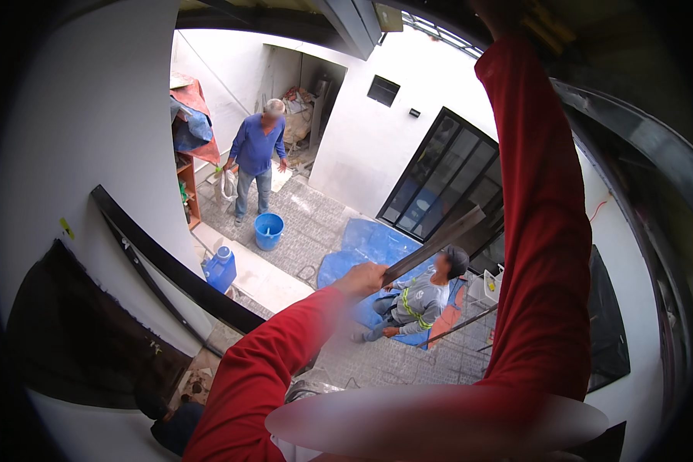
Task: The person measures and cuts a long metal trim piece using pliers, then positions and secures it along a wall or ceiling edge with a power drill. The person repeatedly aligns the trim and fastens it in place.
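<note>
Grey-brown bar [433, 246] slants just right of centre in the head view, its lower end clasped by the left hand [364, 279]. Probably stiff, steadier gripped mid-length. Right hand [496, 17], top edge: too dark to tell its grip.

Open air L of L hand [363, 279], out to black rail [179, 268]. Held bar [435, 245] juts up-R, blocks most of gap btwn L hand & R sleeve [537, 231]. Person in grey [423, 300] below bar. Clearance nr R hand [499, 17] too dark to judge.
</note>
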A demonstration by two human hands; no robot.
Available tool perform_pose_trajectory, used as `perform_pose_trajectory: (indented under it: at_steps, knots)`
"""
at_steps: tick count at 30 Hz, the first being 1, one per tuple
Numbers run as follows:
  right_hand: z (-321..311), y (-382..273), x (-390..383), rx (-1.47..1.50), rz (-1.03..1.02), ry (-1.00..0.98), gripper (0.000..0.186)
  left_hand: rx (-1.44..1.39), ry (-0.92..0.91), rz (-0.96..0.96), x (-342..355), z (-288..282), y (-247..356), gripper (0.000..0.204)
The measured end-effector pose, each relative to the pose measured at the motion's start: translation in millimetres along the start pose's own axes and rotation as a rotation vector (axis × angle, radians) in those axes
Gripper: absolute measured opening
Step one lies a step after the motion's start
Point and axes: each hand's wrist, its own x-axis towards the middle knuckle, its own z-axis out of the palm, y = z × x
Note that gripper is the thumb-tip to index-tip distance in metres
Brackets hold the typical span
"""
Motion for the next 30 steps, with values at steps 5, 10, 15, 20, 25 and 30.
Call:
perform_pose_trajectory:
  at_steps: [5, 10, 15, 20, 25, 30]
  knots:
    - [-0.9, 4.3, -3.6, -0.099, -0.134, 0.06, 0.044, -0.013, 0.027, -0.005, -1.1, -1.4, 2.7, 0.032]
    - [16.1, 12.0, -15.7, 0.01, -0.125, 0.088, 0.038, -0.007, 0.029, -0.01, 1.6, 2.4, -2.9, 0.033]
    - [24.4, 24.8, -24.2, 0.209, -0.148, -0.073, 0.029, 0.017, 0.032, -0.014, 3.9, 7.2, -6.8, 0.034]
    - [16.2, 9.6, -33.3, 0.176, -0.08, -0.105, 0.031, 0.006, 0.026, -0.033, 0.7, 4.0, -3.8, 0.033]
    - [-1.4, -2.6, -39.4, 0.064, -0.156, 0.151, 0.042, -0.01, 0.02, -0.021, -1.4, -2.0, -0.6, 0.035]
    - [-65.9, -16.3, -77.2, 0.356, -0.204, 0.023, 0.041, 0.068, 0.013, 0.023, 3.2, -1.8, -1.6, 0.033]
